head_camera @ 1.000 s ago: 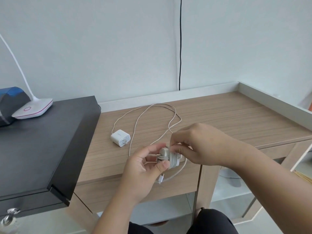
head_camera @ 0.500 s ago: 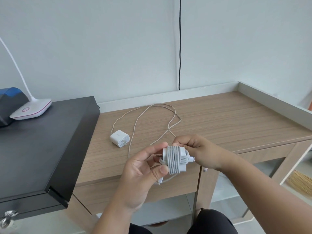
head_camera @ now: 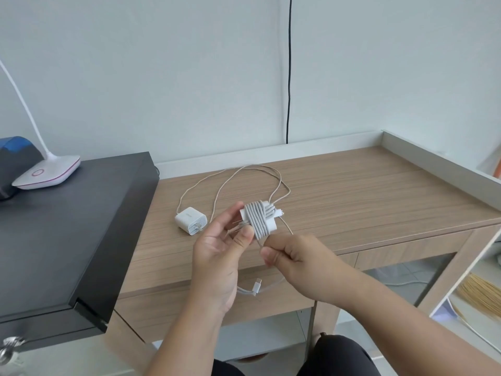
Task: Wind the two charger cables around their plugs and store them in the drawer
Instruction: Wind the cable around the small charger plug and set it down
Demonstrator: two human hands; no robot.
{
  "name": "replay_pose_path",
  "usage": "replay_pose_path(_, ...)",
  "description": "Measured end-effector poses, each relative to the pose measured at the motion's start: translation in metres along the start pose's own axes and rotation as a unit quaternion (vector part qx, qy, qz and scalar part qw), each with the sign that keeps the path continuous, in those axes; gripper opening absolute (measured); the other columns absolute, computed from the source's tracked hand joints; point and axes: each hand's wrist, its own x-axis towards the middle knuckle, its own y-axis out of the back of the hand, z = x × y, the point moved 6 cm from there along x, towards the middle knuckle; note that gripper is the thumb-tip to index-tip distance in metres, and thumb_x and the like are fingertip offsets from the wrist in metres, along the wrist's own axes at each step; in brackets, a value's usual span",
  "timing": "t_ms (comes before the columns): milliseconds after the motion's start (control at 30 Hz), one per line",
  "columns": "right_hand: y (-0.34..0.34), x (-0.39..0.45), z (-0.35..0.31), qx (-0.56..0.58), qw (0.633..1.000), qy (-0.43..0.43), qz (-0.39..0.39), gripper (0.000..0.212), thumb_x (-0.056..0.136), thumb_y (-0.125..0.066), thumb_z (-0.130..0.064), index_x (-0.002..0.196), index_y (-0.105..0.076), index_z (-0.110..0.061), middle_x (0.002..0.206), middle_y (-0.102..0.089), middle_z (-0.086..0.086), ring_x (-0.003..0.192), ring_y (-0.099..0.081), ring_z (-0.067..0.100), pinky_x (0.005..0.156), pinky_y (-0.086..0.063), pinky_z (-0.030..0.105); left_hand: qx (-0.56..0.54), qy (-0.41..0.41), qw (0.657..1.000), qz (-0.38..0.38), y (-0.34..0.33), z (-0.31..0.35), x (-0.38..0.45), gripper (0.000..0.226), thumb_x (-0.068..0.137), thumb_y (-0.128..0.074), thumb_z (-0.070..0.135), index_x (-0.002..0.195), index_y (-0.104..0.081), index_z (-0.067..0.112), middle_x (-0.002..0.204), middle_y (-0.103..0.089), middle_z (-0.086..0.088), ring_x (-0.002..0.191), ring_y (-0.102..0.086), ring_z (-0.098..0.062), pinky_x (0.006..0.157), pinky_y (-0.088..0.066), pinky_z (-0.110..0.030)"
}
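My left hand (head_camera: 217, 256) pinches a white charger plug (head_camera: 260, 222) with grey cable wound round it in several turns, held above the front of the wooden desk (head_camera: 366, 202). Just below the plug, my right hand (head_camera: 298, 261) grips the loose tail of that cable. The tail's USB connector (head_camera: 257, 285) dangles under my hands. A second white plug (head_camera: 191, 220) lies on the desk to the left, and its beige cable (head_camera: 244, 172) loops loosely toward the back. A drawer front (head_camera: 406, 248) sits shut under the desk's right side.
A black cabinet (head_camera: 67, 226) stands against the desk on the left, bearing a white desk lamp (head_camera: 46, 175) and a blue-black object (head_camera: 16, 161). A raised rim (head_camera: 439, 164) runs along the desk's right side. A black wire (head_camera: 289, 77) hangs down the wall.
My right hand has come from over the plug, round its right side, to below it, drawing the cable tail along. The wound plug has risen slightly in my left hand.
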Motion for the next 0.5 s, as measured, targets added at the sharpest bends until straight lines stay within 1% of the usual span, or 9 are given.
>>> replay_pose_path(33,0.000,-0.003,-0.004,-0.029,0.999,0.014,-0.001,0.027,0.098,-0.047,-0.028,0.076,-0.054,-0.014,0.060,-0.054,0.001,0.056,-0.048,0.015,0.059,-0.042,0.033,0.032,-0.010,0.999,0.002,0.002,0.000,0.001,0.042,0.074,-0.073,0.007,0.114,-0.066,0.016,0.095,-0.075,0.004,0.091,-0.067,-0.010,0.076,-0.052,-0.021)
replay_pose_path(100,0.001,-0.007,-0.012,-0.084,0.996,0.038,0.001,0.026,0.098,-0.046,-0.030,0.077,-0.051,-0.016,0.055,-0.046,-0.003,0.052,-0.044,0.017,0.056,-0.043,0.038,0.088,-0.026,0.996,0.002,0.004,-0.001,0.001,0.042,0.073,-0.077,0.009,0.112,-0.067,0.019,0.097,-0.075,0.006,0.092,-0.067,-0.008,0.078,-0.052,-0.020)
replay_pose_path(167,0.004,-0.008,-0.016,-0.126,0.991,0.052,0.000,0.025,0.098,-0.043,-0.034,0.081,-0.052,-0.018,0.052,-0.039,-0.007,0.051,-0.042,0.018,0.053,-0.043,0.038,0.116,-0.032,0.993,-0.004,0.004,-0.003,0.000,0.043,0.070,-0.074,0.012,0.111,-0.067,0.020,0.098,-0.075,0.005,0.090,-0.067,-0.008,0.078,-0.051,-0.020)
replay_pose_path(233,0.009,-0.009,-0.018,-0.158,0.986,0.061,0.008,0.030,0.095,-0.035,-0.040,0.086,-0.054,-0.020,0.053,-0.040,-0.008,0.053,-0.046,0.022,0.052,-0.045,0.038,0.128,-0.036,0.991,-0.012,0.003,-0.004,-0.001,0.043,0.070,-0.073,0.012,0.111,-0.067,0.019,0.096,-0.074,0.003,0.088,-0.067,-0.008,0.077,-0.052,-0.022)
replay_pose_path(300,0.017,-0.008,-0.020,-0.180,0.979,0.081,0.041,0.037,0.092,-0.028,-0.045,0.086,-0.056,-0.020,0.061,-0.050,-0.007,0.056,-0.053,0.026,0.050,-0.048,0.040,0.141,-0.035,0.989,-0.018,0.004,-0.004,0.000,0.042,0.071,-0.074,0.010,0.111,-0.067,0.020,0.096,-0.073,0.002,0.088,-0.067,-0.008,0.078,-0.053,-0.023)
replay_pose_path(333,0.021,-0.009,-0.021,-0.193,0.974,0.102,0.066,0.038,0.091,-0.029,-0.044,0.085,-0.057,-0.020,0.066,-0.054,-0.007,0.056,-0.055,0.025,0.047,-0.048,0.039,0.150,-0.032,0.988,-0.024,0.005,-0.004,0.000,0.042,0.072,-0.075,0.009,0.111,-0.068,0.022,0.097,-0.072,0.001,0.090,-0.066,-0.008,0.079,-0.053,-0.025)
replay_pose_path(433,0.034,-0.010,-0.027,-0.243,0.948,0.158,0.131,0.031,0.093,-0.042,-0.039,0.081,-0.062,-0.020,0.082,-0.056,-0.005,0.047,-0.050,0.022,0.035,-0.042,0.031,0.180,-0.024,0.982,-0.051,0.005,-0.005,0.000,0.041,0.076,-0.077,0.007,0.110,-0.070,0.030,0.104,-0.071,-0.004,0.095,-0.065,-0.012,0.084,-0.054,-0.032)
replay_pose_path(500,0.036,-0.010,-0.027,-0.252,0.942,0.171,0.139,0.025,0.095,-0.047,-0.039,0.086,-0.065,-0.024,0.104,-0.057,-0.002,0.045,-0.047,0.020,0.035,-0.039,0.028,0.182,-0.022,0.981,-0.060,0.005,-0.003,0.000,0.041,0.077,-0.076,0.006,0.109,-0.070,0.031,0.105,-0.071,-0.005,0.094,-0.065,-0.010,0.083,-0.053,-0.030)
